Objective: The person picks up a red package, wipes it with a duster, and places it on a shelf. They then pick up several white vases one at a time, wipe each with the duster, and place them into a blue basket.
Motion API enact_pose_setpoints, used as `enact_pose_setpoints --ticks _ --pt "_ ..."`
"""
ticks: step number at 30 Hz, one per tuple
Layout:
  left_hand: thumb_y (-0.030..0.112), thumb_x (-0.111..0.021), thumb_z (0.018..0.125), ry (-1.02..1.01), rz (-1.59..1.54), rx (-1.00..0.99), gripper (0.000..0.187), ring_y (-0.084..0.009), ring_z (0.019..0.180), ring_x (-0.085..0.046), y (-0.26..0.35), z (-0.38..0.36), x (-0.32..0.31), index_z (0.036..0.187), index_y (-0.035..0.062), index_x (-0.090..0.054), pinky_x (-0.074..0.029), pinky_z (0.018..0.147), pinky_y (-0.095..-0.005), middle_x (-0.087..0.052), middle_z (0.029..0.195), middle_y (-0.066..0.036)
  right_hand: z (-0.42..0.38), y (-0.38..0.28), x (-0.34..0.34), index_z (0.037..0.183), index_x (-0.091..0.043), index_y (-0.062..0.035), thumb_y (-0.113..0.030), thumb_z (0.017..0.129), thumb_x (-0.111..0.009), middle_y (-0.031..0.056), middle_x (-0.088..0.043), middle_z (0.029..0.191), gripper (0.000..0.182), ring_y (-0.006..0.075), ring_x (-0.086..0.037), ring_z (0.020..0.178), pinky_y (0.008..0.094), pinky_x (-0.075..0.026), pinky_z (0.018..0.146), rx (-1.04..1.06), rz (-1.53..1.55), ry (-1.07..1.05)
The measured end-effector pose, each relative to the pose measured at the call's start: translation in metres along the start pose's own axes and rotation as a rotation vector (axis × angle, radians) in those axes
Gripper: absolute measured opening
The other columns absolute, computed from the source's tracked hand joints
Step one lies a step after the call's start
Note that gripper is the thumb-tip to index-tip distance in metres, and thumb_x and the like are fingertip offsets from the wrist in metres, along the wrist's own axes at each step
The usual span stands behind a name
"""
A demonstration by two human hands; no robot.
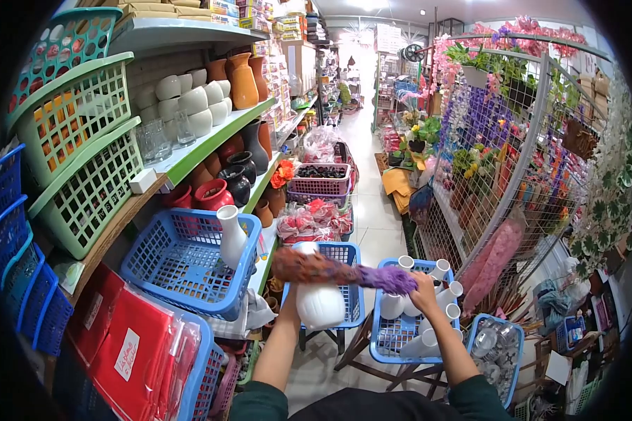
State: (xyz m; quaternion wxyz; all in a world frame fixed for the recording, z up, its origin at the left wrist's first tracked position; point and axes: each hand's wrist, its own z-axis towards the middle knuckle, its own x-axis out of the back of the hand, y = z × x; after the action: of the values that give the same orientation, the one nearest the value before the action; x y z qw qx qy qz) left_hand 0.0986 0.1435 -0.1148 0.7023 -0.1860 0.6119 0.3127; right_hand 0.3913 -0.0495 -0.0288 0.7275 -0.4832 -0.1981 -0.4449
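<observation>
My left hand (292, 297) is closed on a round white ribbed vase (321, 306), lifted above a blue basket (356, 284) on a stand; the duster partly hides its fingers. My right hand (423, 293) grips the purple end of a long fluffy duster (316, 268). The duster's brown, motion-blurred part lies across the vase's upper portion. Below my right hand, several white vases (420, 344) stand or lie in another blue basket (409, 359). To the left, a tall white vase (232, 238) stands in a larger blue basket (182, 303).
Shelves (221, 133) at left bear cream pots (200, 123), terracotta vases and dark jars. Red packets (142, 358) lie at lower left. A blue basket of clear glassware (495, 351) sits at lower right. Wire racks (534, 140) with artificial flowers line the aisle's right side.
</observation>
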Motion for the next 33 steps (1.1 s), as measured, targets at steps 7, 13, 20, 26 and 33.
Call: enact_pose_setpoints --ticks 7,13,20,26,33 --pt "0.051 -0.051 0.085 0.068 0.54 -0.081 0.055 -0.0254 0.094 -0.06 -0.037 -0.004 -0.101 0.117 0.0057 -0.051 -0.052 0.08 -0.0414 -0.058 0.11 -0.015 0.02 -0.021 -0.017 0.097 -0.063 -0.008 -0.012 0.062 -0.052 0.0099 -0.058 0.087 0.037 0.0281 -0.052 0.088 0.0388 -0.034 0.074 -0.03 -0.172 0.225" --pt "0.035 -0.042 0.094 0.05 -0.004 0.035 0.044 -0.0206 0.104 -0.052 -0.018 -0.023 -0.089 0.129 0.0097 -0.04 -0.04 0.097 -0.0398 -0.052 0.113 -0.01 -0.008 -0.014 0.003 0.089 -0.064 -0.0078 -0.015 0.063 -0.056 0.0086 -0.057 0.082 0.029 0.0284 -0.05 0.082 0.0388 -0.034 0.071 0.13 -0.084 0.208" --pt "0.04 -0.049 0.09 0.052 0.329 -0.161 0.046 -0.0219 0.105 -0.051 -0.019 -0.023 -0.116 0.125 0.0105 -0.041 -0.044 0.092 -0.0399 -0.049 0.119 -0.008 -0.007 -0.017 0.018 0.087 -0.064 -0.009 -0.023 0.069 -0.058 0.0081 -0.053 0.076 0.024 0.0272 -0.05 0.081 0.039 -0.033 0.072 0.156 -0.13 0.171" --pt "0.049 -0.046 0.089 -0.123 0.346 0.074 0.054 -0.0267 0.097 -0.057 -0.04 -0.004 -0.082 0.121 0.0063 -0.047 -0.049 0.082 -0.0386 -0.058 0.111 -0.009 0.018 -0.02 -0.011 0.096 -0.063 -0.0079 -0.015 0.065 -0.055 0.0096 -0.057 0.086 0.033 0.0279 -0.051 0.086 0.0396 -0.034 0.074 -0.03 -0.205 0.228" --pt "0.044 -0.045 0.09 -0.082 0.221 -0.036 0.051 -0.0236 0.093 -0.059 -0.015 -0.026 -0.106 0.119 0.002 -0.048 -0.048 0.084 -0.0377 -0.059 0.11 -0.013 -0.009 -0.013 0.01 0.092 -0.063 -0.0067 -0.016 0.065 -0.053 0.0091 -0.056 0.084 0.03 0.029 -0.05 0.086 0.0399 -0.032 0.074 0.052 -0.073 0.09"
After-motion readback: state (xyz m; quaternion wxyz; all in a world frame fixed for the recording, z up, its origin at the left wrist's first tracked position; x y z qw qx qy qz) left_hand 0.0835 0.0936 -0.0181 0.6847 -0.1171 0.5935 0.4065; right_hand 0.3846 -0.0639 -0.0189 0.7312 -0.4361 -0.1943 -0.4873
